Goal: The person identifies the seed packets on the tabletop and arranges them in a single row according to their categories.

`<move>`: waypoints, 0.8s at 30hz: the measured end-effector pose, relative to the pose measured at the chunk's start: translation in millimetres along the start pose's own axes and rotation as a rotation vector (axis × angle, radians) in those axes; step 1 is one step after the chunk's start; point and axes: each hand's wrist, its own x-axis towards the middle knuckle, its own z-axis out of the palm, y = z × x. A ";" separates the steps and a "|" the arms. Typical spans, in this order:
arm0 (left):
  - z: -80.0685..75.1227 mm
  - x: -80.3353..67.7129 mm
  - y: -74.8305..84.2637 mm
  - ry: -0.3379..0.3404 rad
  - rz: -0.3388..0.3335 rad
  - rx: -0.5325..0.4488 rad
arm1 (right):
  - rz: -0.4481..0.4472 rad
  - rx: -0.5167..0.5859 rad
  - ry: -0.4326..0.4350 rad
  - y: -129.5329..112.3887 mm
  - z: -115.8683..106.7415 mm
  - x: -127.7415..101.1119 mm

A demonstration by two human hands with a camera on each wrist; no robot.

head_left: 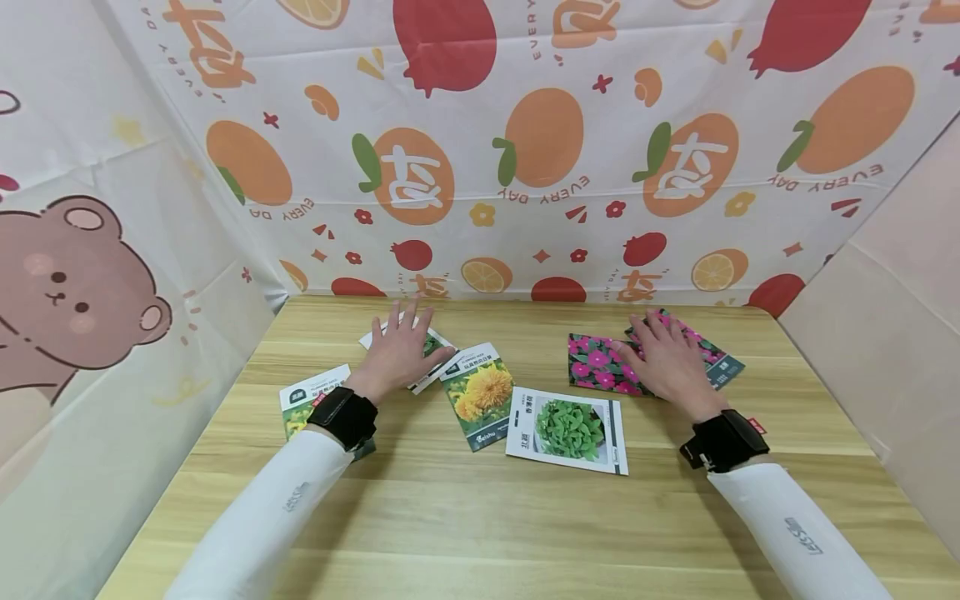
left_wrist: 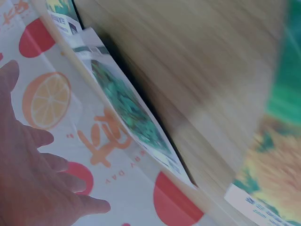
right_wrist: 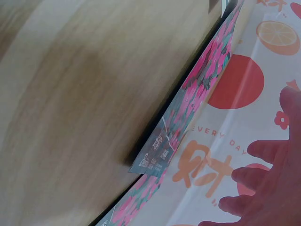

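My left hand [head_left: 393, 358], fingers spread, is over a white seed packet with green leaves [head_left: 433, 340] at the back left. Under the left wrist lies a yellow-flower packet [head_left: 298, 398], partly hidden. Fingers also spread, my right hand [head_left: 670, 367] is over two pink-flower packets, one to its left [head_left: 595, 364] and one to its right [head_left: 711, 353]. Both wrist views show the hand apart from the leaf packet [left_wrist: 127, 106] and the pink packets [right_wrist: 195, 92]. Between the hands lie an orange-yellow flower packet [head_left: 482, 396] and a white herb packet [head_left: 567, 429].
The packets lie on a wood-grain table [head_left: 465, 525]. A fruit-print cloth [head_left: 480, 242] hangs along its back edge. Pale cloth walls stand at both sides, the left one with a bear print [head_left: 67, 283].
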 end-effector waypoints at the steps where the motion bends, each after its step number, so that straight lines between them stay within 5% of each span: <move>1: -0.5 -0.9 -2.8 0.000 -0.003 -0.003 | 0.000 0.003 -0.001 -0.2 -0.1 -0.2; 24: -17.5 -41.6 -74.6 -0.083 -0.087 -0.018 | -0.017 -0.020 -0.003 1.2 3.5 -1.5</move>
